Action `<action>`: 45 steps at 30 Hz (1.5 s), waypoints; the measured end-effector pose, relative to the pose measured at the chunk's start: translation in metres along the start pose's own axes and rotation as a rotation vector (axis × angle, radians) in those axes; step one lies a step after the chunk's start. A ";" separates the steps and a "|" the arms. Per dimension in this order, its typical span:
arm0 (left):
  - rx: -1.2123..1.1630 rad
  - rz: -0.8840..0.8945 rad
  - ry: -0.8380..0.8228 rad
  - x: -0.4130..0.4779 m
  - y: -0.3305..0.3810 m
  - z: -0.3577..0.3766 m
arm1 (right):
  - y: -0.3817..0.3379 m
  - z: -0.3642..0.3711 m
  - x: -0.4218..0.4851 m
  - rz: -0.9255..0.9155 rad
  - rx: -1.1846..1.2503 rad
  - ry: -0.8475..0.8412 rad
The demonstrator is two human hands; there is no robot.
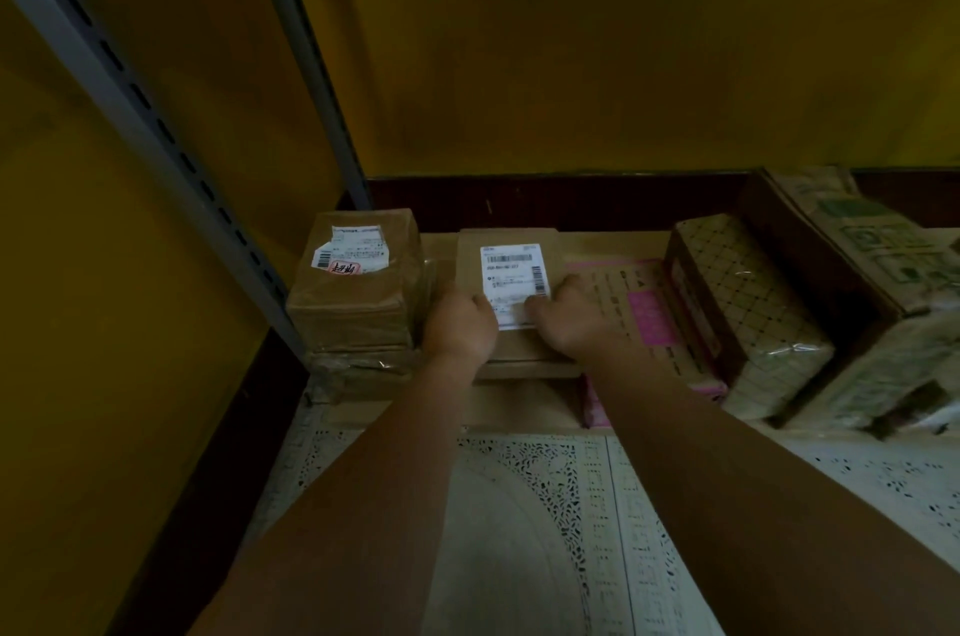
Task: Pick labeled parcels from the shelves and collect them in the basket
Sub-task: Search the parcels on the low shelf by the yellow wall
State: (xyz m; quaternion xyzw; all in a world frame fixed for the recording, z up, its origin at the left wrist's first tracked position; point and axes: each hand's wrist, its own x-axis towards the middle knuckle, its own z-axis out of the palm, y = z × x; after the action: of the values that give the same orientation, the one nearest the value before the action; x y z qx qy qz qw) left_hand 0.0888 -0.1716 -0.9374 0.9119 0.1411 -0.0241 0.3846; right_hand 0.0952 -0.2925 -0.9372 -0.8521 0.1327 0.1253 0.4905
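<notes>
head view, one frame. dim light, some blur.

reference: labelled parcel (506,246), a brown carton with a white barcode label (514,279) on its top face. it sits on the shelf liner (519,505), on top of another flat brown carton (524,368) whose front edge shows just below it.

left hand (460,323): at the parcel's left front corner. thumb on the top face, fingers curled down over the left edge into the gap beside the neighbouring box. clasping the parcel.

right hand (563,318): at the parcel's right front corner. thumb lying across the lower right part of the label, fingers wrapped over the right edge. also clasping the parcel. fingertips of both hands hidden, so depth of hold not readable.

parcel is level, with its back part near the dark strip at the wall foot. cannot tell whether it is lifted off the carton beneath.

left of the parcel, just beside it: taped brown box (358,303) with a white label and a red stamp, stacked on a further wrapped box (353,368).

right of the parcel, touching or nearly so: flat pink-printed parcel (641,308). beyond that, a lattice-patterned box (748,308), then a green-printed carton (878,240).

far left of the parcel: grey slotted shelf upright (130,79). behind it: yellow wall (623,38).
</notes>
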 end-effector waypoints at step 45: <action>0.077 0.176 0.462 0.018 -0.005 -0.136 | -0.077 0.065 -0.018 -0.242 0.306 -0.078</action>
State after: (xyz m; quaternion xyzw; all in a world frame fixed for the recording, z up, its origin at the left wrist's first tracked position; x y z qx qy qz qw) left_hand 0.0961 -0.0675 -0.8476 0.9161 0.1444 0.2131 0.3075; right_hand 0.1000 -0.1970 -0.9005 -0.7720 0.0277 0.0766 0.6304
